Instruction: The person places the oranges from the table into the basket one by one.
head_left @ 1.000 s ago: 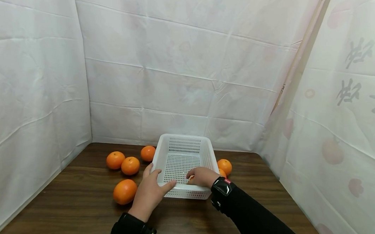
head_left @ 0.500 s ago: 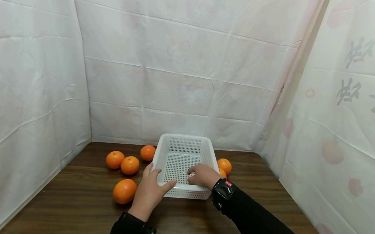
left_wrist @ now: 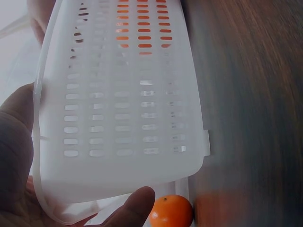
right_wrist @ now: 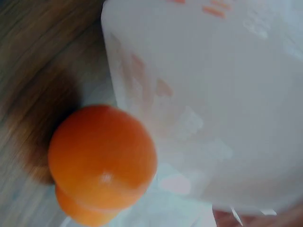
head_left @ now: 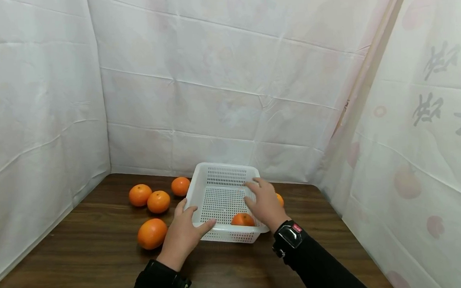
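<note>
A white slotted plastic basket stands on the table, one orange lying inside near its front right corner. My left hand grips the front left corner of the basket; the left wrist view shows its thumb at the rim. Over the right rim, my right hand has its fingers spread and holds nothing. Just outside the right wall, an orange sits with a second orange partly hidden behind it.
Left of the basket, several oranges lie on the brown wooden table: a front orange, a middle orange, a far left orange and a back orange. White cloth hangs around the table.
My right hand has let go of the orange inside the basket and moved up and right to the rim. The left hand stays at its corner.
</note>
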The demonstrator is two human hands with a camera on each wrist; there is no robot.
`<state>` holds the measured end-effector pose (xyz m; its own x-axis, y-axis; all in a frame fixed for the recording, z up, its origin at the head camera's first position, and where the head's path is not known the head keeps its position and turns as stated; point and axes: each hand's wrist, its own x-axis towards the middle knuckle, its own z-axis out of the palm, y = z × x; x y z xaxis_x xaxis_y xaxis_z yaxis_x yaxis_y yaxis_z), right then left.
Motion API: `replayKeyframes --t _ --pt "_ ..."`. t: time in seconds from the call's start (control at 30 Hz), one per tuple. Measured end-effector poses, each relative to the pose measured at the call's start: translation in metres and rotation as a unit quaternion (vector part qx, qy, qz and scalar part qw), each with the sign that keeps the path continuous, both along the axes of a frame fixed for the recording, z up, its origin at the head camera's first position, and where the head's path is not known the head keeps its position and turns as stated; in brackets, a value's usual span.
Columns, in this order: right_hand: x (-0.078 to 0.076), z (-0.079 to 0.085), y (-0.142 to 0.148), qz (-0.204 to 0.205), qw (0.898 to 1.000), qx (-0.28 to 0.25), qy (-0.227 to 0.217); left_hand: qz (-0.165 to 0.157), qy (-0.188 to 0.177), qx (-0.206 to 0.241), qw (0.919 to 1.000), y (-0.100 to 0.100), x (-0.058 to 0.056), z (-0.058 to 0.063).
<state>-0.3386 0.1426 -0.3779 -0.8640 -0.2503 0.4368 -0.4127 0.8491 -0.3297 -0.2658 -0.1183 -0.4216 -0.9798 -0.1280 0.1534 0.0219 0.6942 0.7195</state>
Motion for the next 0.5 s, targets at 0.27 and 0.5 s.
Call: replayKeyframes --t 0.27,0.5 --pt "-0.001 0.009 0.035 -0.044 0.988 -0.146 0.016 0.004 -0.004 0.000 1.0000 0.001 0.001 0.001" --pt "-0.003 -0.002 0.057 -0.070 0.983 -0.167 -0.015 0.006 -0.008 -0.001 0.9999 0.001 0.000 0.001"
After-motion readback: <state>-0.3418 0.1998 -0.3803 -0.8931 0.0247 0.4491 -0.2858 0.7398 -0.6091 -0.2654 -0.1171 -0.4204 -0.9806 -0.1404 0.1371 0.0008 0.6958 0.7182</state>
